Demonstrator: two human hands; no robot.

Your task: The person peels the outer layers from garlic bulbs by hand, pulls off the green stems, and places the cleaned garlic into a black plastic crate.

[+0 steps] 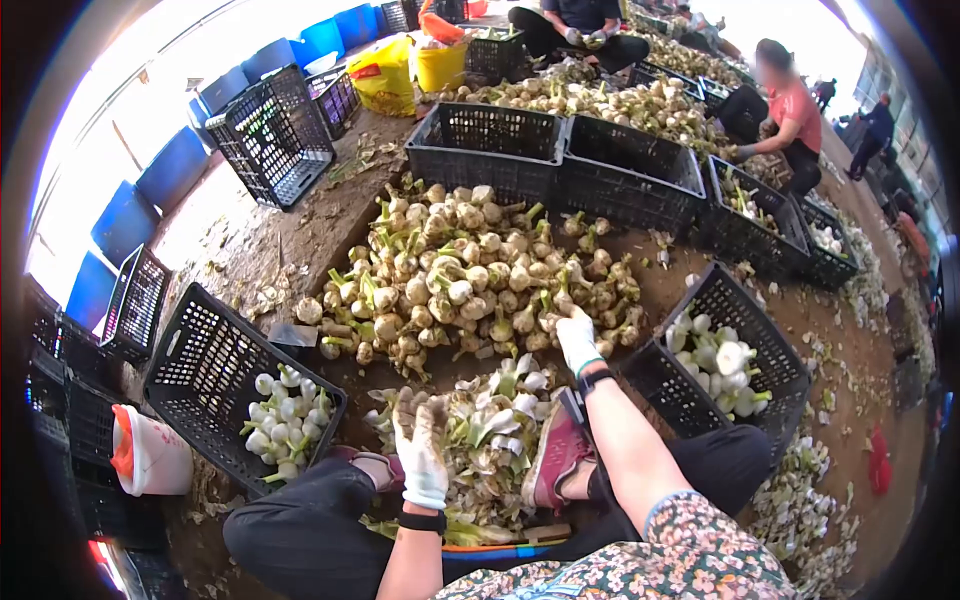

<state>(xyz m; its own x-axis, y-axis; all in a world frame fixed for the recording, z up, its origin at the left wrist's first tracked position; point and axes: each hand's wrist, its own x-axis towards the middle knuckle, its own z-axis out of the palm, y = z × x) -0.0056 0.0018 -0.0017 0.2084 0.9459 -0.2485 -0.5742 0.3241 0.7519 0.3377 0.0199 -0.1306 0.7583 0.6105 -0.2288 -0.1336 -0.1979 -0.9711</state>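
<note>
My left hand (421, 450), in a white glove with soiled fingertips, is raised palm-up over the peelings, its fingers apart and nothing visible in it. My right hand (577, 338), also gloved, reaches to the near right edge of a big heap of untrimmed garlic bulbs (460, 265). Its fingers are stretched out at the bulbs; whether they touch one is hard to make out. Between my shoes lies a mound of garlic peelings and leaves (490, 430). Cleaned white garlic bulbs (288, 420) lie in the left crate (215, 365), and more cleaned garlic (722, 362) in the right crate (775, 345).
Black crates (485, 135) stand in a row behind the heap. A flat metal piece (292, 335) lies beside the left crate, and a white bucket (158, 455) stands further left. A person in a pink top (790, 115) sits at the right; another person (580, 25) sits at the back.
</note>
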